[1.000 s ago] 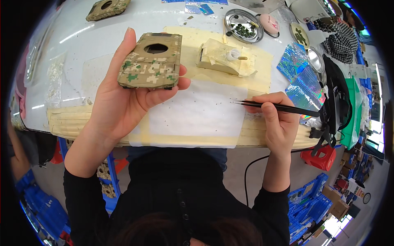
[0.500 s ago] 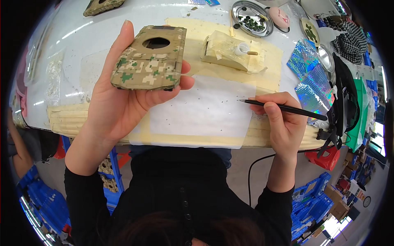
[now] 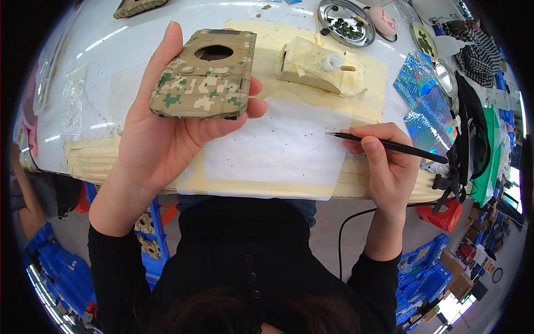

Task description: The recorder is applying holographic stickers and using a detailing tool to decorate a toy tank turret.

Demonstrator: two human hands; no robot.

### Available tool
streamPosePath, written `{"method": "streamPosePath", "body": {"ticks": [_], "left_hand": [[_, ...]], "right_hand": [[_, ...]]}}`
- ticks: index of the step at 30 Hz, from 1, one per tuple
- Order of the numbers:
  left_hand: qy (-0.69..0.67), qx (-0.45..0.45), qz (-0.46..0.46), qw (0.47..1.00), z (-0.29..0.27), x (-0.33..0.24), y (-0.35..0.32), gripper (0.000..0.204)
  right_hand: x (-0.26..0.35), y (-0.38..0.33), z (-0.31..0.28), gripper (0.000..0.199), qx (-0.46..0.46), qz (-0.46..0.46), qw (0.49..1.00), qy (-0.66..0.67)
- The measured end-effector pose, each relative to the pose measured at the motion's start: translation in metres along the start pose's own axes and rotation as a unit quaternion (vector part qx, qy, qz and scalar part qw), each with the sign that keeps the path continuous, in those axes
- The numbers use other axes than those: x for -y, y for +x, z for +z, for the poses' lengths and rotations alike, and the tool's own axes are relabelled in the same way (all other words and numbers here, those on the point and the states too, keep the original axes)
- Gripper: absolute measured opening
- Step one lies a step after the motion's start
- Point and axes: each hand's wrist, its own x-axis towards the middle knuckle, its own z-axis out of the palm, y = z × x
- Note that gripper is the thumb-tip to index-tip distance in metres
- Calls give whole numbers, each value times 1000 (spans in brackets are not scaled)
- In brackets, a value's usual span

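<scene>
My left hand is closed round a camouflage model tank hull, with the thumb along its left edge and fingertips at its right. The hull has a round hole in its top and a digital pattern of tan, green and cream. In my right hand I pinch black tweezers, their fine tips pointing left over a white sheet. Several tiny dark bits are scattered on that sheet. Whether the tips grip one of them is too small to tell.
Behind the sheet stands a tape-covered block with a small white cup on it. Farther back is a metal dish of dark green parts. Shiny holographic sheets and a black bag lie at the right. Another person's arm shows far left.
The whole view has shifted slightly. My left hand still holds the hull and my right hand the tweezers, both nearly unmoved; the hull looks tipped a little.
</scene>
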Motion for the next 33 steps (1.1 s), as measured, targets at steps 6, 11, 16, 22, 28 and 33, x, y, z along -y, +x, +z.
{"method": "streamPosePath", "body": {"ticks": [6, 11, 16, 22, 28, 33], "left_hand": [[4, -3, 3, 1000, 0, 0, 0, 70], [0, 2, 0, 1000, -1, 0, 0, 70], [-1, 5, -2, 1000, -2, 0, 0, 70], [9, 6, 6, 1000, 0, 1, -1, 69], [21, 0, 6, 1000, 3, 1, 0, 68], [32, -11, 6, 999, 4, 2, -1, 68]], "right_hand": [[0, -1, 0, 14, -1, 2, 1000, 4], [-1, 0, 0, 14, 5, 2, 1000, 4], [-1, 0, 0, 15, 3, 0, 1000, 7], [-2, 0, -1, 15, 10, -7, 1000, -7], [-3, -1, -3, 16, -6, -17, 1000, 13], [-1, 0, -4, 20, -26, -18, 999, 9]]}}
